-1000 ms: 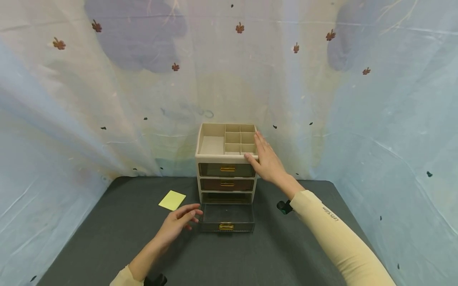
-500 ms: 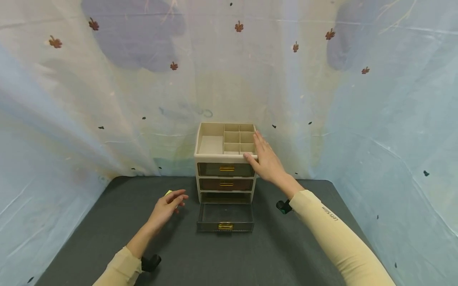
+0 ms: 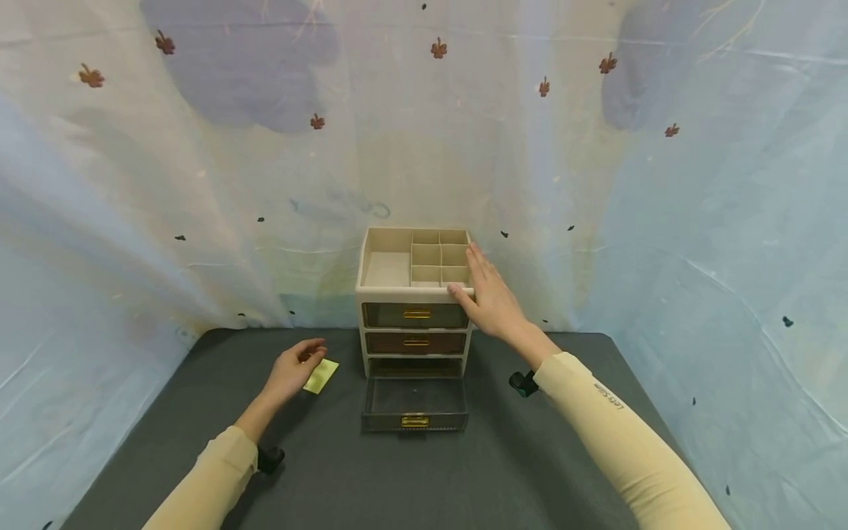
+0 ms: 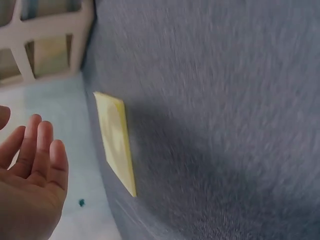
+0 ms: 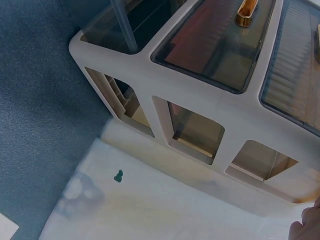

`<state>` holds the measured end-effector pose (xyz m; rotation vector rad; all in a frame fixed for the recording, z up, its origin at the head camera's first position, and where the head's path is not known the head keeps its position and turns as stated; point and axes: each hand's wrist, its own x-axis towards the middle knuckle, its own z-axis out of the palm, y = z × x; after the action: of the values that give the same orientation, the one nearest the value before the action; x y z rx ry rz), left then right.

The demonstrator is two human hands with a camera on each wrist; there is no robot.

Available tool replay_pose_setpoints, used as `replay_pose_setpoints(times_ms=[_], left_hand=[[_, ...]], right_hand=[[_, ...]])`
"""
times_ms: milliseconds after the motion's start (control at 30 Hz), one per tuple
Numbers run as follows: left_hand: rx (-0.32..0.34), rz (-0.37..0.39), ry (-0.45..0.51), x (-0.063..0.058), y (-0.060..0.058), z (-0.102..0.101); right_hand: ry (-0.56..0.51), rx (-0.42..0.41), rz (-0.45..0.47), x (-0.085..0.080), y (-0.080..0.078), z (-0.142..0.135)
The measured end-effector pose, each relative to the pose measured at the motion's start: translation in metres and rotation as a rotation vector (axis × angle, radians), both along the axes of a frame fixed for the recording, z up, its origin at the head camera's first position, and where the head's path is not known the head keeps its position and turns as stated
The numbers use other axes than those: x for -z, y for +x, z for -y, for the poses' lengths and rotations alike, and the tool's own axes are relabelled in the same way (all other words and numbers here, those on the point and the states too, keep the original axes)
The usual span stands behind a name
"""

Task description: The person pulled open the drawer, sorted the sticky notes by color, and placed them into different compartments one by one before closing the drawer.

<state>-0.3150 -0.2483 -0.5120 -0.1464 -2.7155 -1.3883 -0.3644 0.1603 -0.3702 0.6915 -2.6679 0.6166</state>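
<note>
A cream desktop drawer organizer (image 3: pixel 416 294) stands at the back of the table, its bottom clear drawer (image 3: pixel 414 401) pulled out. My right hand (image 3: pixel 493 298) rests on the organizer's top right edge, fingers straight along the side and thumb at the front rim. To the left lies a yellow sticky note pad (image 3: pixel 322 376). My left hand (image 3: pixel 291 372) hovers beside and partly over the pad in the head view. In the left wrist view its loosely bent fingers (image 4: pixel 44 150) hold nothing, and the pad (image 4: pixel 114 140) is apart from them.
The organizer's top has one large compartment (image 3: pixel 387 269) and several small ones (image 3: pixel 427 255). Two drawers with gold handles, a grey one (image 3: pixel 391 315) and a brown one (image 3: pixel 387 343), are closed. A printed curtain (image 3: pixel 424 147) hangs behind the dark table (image 3: pixel 411 478).
My left hand has moved left, away from the pulled-out drawer to the sticky note pad. The right hand stays on the organizer.
</note>
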Motion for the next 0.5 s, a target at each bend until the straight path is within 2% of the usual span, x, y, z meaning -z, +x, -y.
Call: replay_pose_setpoints(times_ms=[200, 500], left_hand=[[-0.012, 0.010, -0.034, 0.009, -0.018, 0.013], [-0.024, 0.069, -0.121, 0.021, -0.034, 0.030]], right_hand=[[0.000, -0.005, -0.020, 0.001, 0.000, -0.001], [0.002, -0.007, -0.014, -0.001, 0.001, 0.000]])
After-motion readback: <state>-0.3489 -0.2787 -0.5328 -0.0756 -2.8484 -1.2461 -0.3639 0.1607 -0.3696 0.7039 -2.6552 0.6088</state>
